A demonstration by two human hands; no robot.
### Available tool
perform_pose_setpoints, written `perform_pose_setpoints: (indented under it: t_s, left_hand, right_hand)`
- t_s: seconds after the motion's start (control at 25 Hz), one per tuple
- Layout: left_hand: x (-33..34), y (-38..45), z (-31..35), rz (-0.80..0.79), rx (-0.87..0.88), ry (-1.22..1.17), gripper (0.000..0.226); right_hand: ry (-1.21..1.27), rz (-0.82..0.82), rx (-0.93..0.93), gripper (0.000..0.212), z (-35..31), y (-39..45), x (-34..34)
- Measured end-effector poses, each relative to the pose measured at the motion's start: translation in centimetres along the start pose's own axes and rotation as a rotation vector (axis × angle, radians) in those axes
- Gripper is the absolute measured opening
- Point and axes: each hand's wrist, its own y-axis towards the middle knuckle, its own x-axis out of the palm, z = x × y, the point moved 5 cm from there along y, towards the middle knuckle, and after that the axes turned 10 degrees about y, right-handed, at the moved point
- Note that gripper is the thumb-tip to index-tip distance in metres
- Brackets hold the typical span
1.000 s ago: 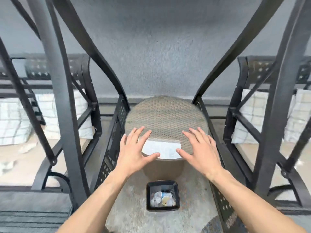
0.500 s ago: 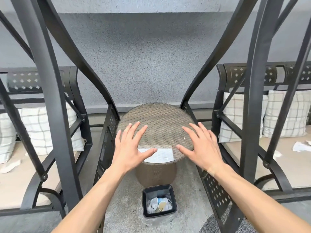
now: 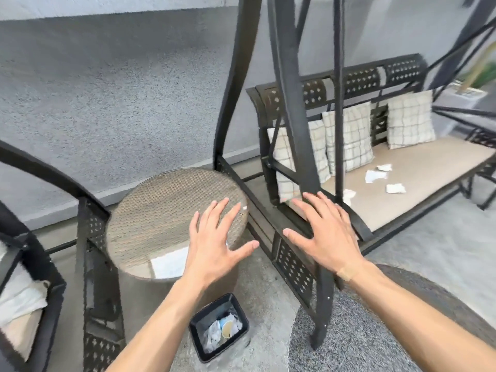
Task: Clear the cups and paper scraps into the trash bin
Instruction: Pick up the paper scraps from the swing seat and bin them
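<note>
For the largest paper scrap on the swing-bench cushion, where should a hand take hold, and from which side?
Pinch the largest paper scrap at a raised crumpled edge, coming from above on the open front side of the bench cushion. It lies loose and crumpled, apart from the other scraps; pillows block the back.

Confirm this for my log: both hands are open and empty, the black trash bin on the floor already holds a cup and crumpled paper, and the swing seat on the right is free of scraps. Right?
Not quite. The head view shows the swing seat with several paper scraps on its cushion. The rest holds: left hand and right hand open and empty, trash bin holding a cup and crumpled paper.
</note>
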Motion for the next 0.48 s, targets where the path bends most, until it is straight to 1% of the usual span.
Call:
perform_pose_setpoints:
  t_s: [0.12, 0.24, 0.48]
  left_hand:
    - [1.9, 2.8, 6.6, -0.037, 0.127, -0.044, 0.083]
    - [3.5, 5.2, 14.4, -0.037, 0.236, -0.073, 0.082]
    - [8.0, 8.8, 29.6, -0.050, 0.348, -0.124, 0.080]
  right_hand:
    - [-0.039, 0.051, 0.107, 0.071, 5.9, -2.8, -4.3]
    - [-0.085, 0.106, 0.188, 0.070, 11.9, -5.7, -8.7]
    - [-0.150, 0.153, 0.310, 0.072, 25.4, -11.6, -16.9]
